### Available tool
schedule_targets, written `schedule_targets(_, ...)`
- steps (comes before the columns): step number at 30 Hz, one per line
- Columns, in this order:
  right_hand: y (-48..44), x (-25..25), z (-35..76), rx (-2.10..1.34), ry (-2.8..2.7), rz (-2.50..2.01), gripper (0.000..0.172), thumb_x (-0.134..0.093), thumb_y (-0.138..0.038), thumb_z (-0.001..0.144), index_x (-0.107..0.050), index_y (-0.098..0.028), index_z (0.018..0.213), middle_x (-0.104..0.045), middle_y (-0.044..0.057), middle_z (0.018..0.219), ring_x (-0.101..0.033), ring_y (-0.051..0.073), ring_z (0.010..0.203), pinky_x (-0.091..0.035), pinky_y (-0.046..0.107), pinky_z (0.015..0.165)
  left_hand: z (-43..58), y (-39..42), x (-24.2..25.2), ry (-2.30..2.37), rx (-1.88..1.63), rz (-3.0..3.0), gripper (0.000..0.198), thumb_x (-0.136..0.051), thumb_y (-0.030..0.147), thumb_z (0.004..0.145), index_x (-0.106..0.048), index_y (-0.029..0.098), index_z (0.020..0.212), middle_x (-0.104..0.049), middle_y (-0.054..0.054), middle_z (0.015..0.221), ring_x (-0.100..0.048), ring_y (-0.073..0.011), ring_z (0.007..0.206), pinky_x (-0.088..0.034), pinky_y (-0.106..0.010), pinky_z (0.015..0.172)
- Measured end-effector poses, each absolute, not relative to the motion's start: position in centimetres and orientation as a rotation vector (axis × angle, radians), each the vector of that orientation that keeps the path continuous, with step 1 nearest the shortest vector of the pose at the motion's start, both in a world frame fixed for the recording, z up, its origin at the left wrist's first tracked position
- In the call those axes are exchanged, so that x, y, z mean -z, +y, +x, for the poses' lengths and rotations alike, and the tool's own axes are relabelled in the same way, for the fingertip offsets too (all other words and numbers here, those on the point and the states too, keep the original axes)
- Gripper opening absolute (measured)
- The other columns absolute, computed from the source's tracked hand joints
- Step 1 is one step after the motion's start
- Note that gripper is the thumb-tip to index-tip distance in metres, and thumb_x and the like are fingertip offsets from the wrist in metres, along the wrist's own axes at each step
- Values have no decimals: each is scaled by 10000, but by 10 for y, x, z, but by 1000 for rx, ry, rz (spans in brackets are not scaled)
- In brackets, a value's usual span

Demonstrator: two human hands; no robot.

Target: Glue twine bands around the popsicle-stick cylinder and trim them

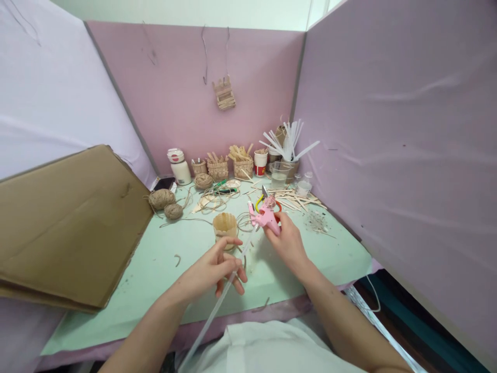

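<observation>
My right hand [286, 242] is wrapped round a pink hot glue gun [267, 217], held above the table. A long translucent glue stick [209, 320] runs from the back of the gun down toward my body. My left hand [222, 267] has that stick between the thumb and the middle fingers, while its index finger is stretched out. Just beyond the left fingertips stands a small round tan cup [225, 225], partly covered by the hand. Scissors with yellow and red handles [259, 202] lie behind the gun, partly hidden.
Twine balls [162, 199] lie at the left beside a large cardboard sheet [73, 223]. Along the back are a white bottle [180, 168], baskets of wooden sticks [243, 167] and a pot of glue sticks [289, 145]. Loose flat sticks [295, 199] are spread at the right.
</observation>
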State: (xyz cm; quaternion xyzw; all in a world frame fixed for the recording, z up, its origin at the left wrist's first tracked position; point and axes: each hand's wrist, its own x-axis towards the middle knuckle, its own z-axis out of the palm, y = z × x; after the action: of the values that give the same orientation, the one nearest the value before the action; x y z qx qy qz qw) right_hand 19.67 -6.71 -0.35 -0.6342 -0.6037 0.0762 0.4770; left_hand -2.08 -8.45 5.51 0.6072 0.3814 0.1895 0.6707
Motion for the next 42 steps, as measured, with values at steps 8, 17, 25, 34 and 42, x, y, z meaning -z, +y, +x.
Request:
schedule_targets(8, -41, 1, 237, -903, -1040, -1582, 249, -608, -420, 750, -558, -186, 818, -608, -8, 631, -480, 103, 409, -364, 227, 402, -40, -71, -76, 772, -813, 1339, 476, -554, 431, 857, -453, 186, 1252, -654, -74, 807, -640, -155, 582, -254, -169, 333)
schedule_targets(17, -64, -23, 238, -1178, -1096, -1306, 348, -620, -513, 776, -623, -176, 864, -700, 61, 942, -494, 59, 416, -366, 194, 352, -58, -29, -26, 1157, -940, 1782, 808, -744, 250, 627, -336, 259, 1325, -376, -135, 1434, -359, -275, 1339, -337, -464, 1054)
schedule_targets(25, -80, -35, 210, -1271, -1142, -1200, 336, -624, -501, 770, -609, -172, 837, -682, 55, 957, -464, 51, 424, -353, 209, 367, -32, -17, 9, 1050, -928, 1682, 997, -797, 236, 555, -236, 222, 1379, -464, -124, 1359, -464, -252, 1251, -316, -410, 1079)
schedule_targets(34, -83, -42, 211, -1189, -1075, -1098, 343, -590, -502, 809, -602, -174, 906, -667, 58, 938, -456, 59, 434, -339, 216, 368, -29, -12, -34, 739, -774, 947, 612, -695, 407, 675, -492, 124, 1178, -645, -161, 1140, -631, -266, 1028, -465, -417, 945)
schedule_targets(42, -92, -41, 211, -1147, -1120, -1057, 303, -563, -469, 835, -609, -191, 947, -667, 54, 972, -448, 59, 432, -340, 229, 368, -7, -7, -26, 650, -926, 894, 702, -788, 187, 571, -427, 243, 1170, -668, -81, 1057, -677, -257, 889, -515, -493, 821)
